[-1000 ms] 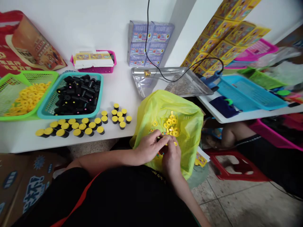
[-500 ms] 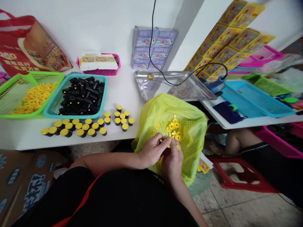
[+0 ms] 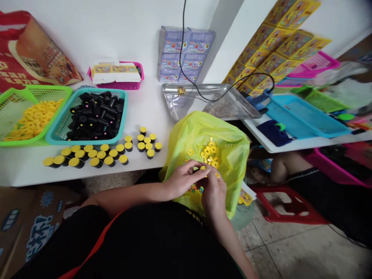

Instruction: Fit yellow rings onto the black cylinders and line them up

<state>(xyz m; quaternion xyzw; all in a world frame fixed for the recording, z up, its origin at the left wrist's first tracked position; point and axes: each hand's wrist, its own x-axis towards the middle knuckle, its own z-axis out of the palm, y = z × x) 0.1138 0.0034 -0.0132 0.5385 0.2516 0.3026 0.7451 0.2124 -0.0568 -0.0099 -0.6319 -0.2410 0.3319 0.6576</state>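
Over a basket lined with a yellow-green plastic bag (image 3: 236,155), my left hand (image 3: 182,179) and my right hand (image 3: 214,190) meet at their fingertips. Both are closed in a pinch around a small yellow piece (image 3: 203,168), mostly covered by the fingers. Just beyond them, several yellow ring-shaped pieces (image 3: 213,149) lie in the bag. Small multicoloured beaded bits (image 3: 193,188) show beneath my hands. To the left, several black cylinders with yellow tops (image 3: 95,162) stand along the table's front edge.
A turquoise basket (image 3: 123,116) holds black parts, beside a green basket (image 3: 65,91) of yellow rings. A metal tray (image 3: 171,110) and a black cable (image 3: 181,50) lie behind the bag. At right are a blue tray (image 3: 308,116), a red stool (image 3: 270,205) and another person's arm (image 3: 280,168).
The whole view has shifted slightly, with the scene sliding left and up. My hands stay together over the bag; a bit of yellow and more of the coloured bits now show around them.
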